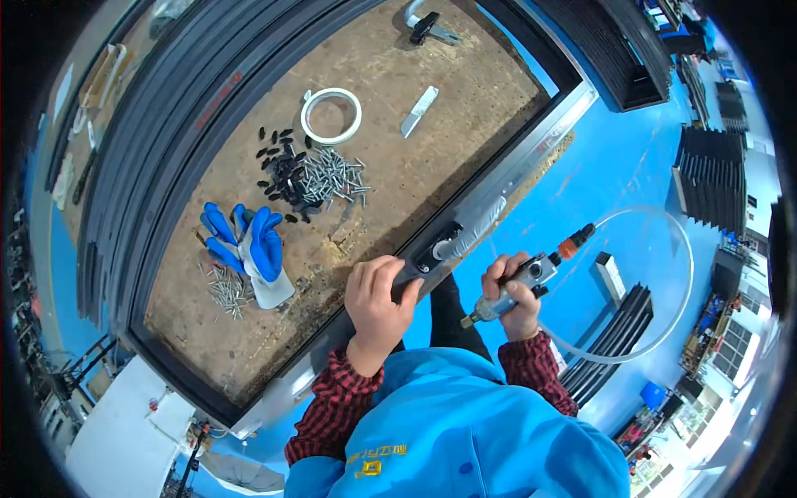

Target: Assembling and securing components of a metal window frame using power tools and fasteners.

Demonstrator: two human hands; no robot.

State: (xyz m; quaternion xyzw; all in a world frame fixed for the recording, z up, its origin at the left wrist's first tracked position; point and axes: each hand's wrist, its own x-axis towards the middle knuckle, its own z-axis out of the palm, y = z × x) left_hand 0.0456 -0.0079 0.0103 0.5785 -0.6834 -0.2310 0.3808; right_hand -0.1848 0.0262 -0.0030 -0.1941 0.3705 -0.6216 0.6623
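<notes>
My left hand [380,303] lies over the near rail of a dark rectangular frame [295,365], fingers curled on its inner side and thumb on its outer side. Just past the fingertips, a black fitting [427,256] and a shiny, ribbed, tube-like piece [469,236] lie along the same rail. Off to the right, above the floor, my right hand [519,303] is wrapped round a silver air-powered hand tool [510,297]. Its brass-coloured tip points down left. An orange-and-black coupling [574,243] joins it to a clear hose [691,274].
Inside the frame, a wooden board [365,232] bears a white tape roll [331,116], metal rivets or screws [332,176], black plastic pieces [286,178], blue-and-white gloves [261,253], a pale flat blade-like tool [419,112] and a clamp [427,29]. Dark profiles [610,340] lie on the blue floor.
</notes>
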